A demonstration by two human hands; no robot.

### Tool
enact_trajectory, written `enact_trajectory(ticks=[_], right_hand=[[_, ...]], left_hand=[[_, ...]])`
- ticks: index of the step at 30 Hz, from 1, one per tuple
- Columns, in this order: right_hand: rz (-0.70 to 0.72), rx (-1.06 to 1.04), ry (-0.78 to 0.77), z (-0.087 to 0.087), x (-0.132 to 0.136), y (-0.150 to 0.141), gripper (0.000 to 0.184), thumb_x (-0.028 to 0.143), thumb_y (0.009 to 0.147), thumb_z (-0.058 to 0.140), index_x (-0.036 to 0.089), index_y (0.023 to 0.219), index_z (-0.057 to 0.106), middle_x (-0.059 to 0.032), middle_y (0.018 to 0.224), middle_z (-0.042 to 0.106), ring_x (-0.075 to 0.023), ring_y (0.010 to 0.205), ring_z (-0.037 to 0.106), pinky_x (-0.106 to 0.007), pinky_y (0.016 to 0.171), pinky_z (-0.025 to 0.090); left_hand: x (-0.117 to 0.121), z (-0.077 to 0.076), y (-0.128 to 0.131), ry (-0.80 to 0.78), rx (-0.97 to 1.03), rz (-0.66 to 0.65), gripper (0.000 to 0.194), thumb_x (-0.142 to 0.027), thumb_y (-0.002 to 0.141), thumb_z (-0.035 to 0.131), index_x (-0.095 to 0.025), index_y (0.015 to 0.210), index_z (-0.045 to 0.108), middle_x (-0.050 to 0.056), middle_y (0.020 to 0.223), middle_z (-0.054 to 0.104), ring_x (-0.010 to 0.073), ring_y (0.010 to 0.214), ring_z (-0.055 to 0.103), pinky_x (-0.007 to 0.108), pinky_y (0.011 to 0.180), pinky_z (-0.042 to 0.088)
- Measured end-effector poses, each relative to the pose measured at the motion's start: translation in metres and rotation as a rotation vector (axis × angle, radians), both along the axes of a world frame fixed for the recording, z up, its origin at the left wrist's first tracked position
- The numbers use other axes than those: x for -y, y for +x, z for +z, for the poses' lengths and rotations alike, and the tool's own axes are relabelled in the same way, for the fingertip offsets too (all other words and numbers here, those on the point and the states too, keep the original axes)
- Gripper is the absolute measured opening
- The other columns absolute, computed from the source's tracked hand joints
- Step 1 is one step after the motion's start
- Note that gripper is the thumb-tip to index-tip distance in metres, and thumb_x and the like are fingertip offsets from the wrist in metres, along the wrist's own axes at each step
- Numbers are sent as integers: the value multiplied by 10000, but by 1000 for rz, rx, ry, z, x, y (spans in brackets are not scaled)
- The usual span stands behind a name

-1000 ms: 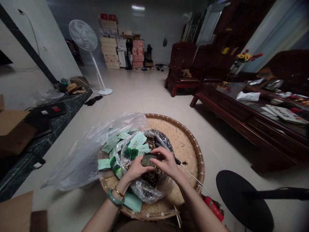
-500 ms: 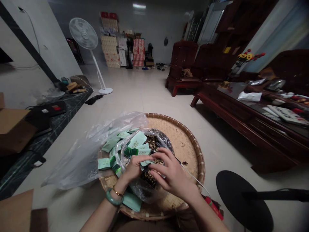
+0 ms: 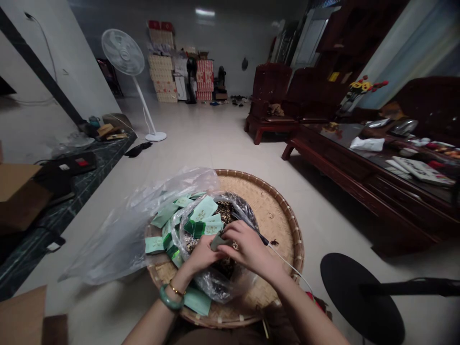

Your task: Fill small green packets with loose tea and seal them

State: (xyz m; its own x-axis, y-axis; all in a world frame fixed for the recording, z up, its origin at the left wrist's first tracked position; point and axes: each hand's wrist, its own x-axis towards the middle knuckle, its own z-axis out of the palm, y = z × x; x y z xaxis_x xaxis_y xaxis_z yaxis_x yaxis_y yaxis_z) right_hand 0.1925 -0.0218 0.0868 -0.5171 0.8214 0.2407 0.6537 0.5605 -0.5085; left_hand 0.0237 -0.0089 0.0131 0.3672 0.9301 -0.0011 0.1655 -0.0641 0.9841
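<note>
My left hand (image 3: pixel 201 254), with a green bangle and a gold-coloured bracelet at the wrist, grips a small pale green packet (image 3: pixel 216 241). On the packet's other side is my right hand (image 3: pixel 247 247), its thumb and fingers closed around the upper edge. Below both hands lies an open clear plastic bag (image 3: pixel 215 287) of dark loose bits (image 3: pixel 225 211) speckled with pale ones. More green packets (image 3: pixel 204 208) are heaped at its left side. A black-handled corded tool (image 3: pixel 263 238) lies by my right hand, partly hidden.
A round woven bamboo tray (image 3: pixel 299 230) carries everything; a large clear plastic sheet (image 3: pixel 108 254) spills over its left rim. A white cord (image 3: pixel 291 267) crosses the right rim. Around are a black round stand base (image 3: pixel 359 297), a dark wooden table (image 3: pixel 334 163) and a white fan (image 3: pixel 124 52).
The packet has tilted more upright between my hands. My right hand's fingers have drawn in from a spread shape to close on its upper edge. The view has shifted slightly.
</note>
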Motion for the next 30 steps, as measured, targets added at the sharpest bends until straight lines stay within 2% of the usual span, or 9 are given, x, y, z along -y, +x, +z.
enact_trajectory(ticks=[4,6,8,11,15,19,22,26,30], right_hand=[[-169,-193,-77,-22,-17,-5,368,454,774,683,189,1017,604,-56,907,648,-197,804,588,-294,696,441],[-159,-198,-63,-34,-27,-9,274,462,809,641,188,806,628,-32,762,634,-178,714,568,-267,637,400],[-125,-213,-56,-44,-37,-11,377,464,842,596,185,591,563,0,599,554,-144,593,505,-244,556,335],[-106,-294,-85,-52,-48,-10,469,506,844,571,183,508,519,21,518,487,-118,514,438,-234,503,275],[-95,-376,-146,-56,-53,-11,489,557,824,565,182,510,555,21,520,513,-113,501,443,-227,494,281],[-119,-332,-155,-59,-56,-14,488,550,823,571,178,507,554,33,499,493,-103,494,431,-221,489,280],[-208,-290,-149,-61,-59,-5,426,489,899,481,184,634,617,20,572,562,-119,547,489,-219,523,333],[-423,-122,-24,-76,-55,24,255,374,912,487,187,1019,625,-69,934,653,-208,870,586,-296,756,436],[-471,217,64,-103,-39,42,467,251,772,654,209,1222,535,-120,1078,589,-277,952,560,-376,788,455]], left_hand=[[-2,3,8,-136,77,-52,171,-221,583,763,-122,622,628,4,604,595,130,583,500,234,580,417],[-3,5,11,-167,67,-20,212,-194,550,779,-123,713,664,23,684,648,158,648,555,253,631,456],[-4,6,11,-191,38,34,345,-159,496,806,-128,813,673,32,761,680,175,698,588,268,668,481],[-4,7,6,-313,69,-47,391,-176,494,825,-124,845,663,45,759,697,175,655,616,288,656,505],[-1,12,0,-501,290,-241,414,-376,609,801,-111,886,645,73,749,706,168,620,650,274,616,523],[1,14,4,-618,384,-205,500,-588,689,682,-104,797,622,69,629,677,148,522,635,243,527,523],[1,9,9,-642,403,-81,446,-523,686,725,-116,805,585,61,631,684,132,472,614,230,471,519],[-2,3,8,-652,492,41,434,-367,657,797,-118,920,557,128,868,727,164,602,679,268,557,571],[-6,1,5,-630,520,136,449,-319,668,798,-109,988,563,169,996,712,203,720,715,282,624,591]])
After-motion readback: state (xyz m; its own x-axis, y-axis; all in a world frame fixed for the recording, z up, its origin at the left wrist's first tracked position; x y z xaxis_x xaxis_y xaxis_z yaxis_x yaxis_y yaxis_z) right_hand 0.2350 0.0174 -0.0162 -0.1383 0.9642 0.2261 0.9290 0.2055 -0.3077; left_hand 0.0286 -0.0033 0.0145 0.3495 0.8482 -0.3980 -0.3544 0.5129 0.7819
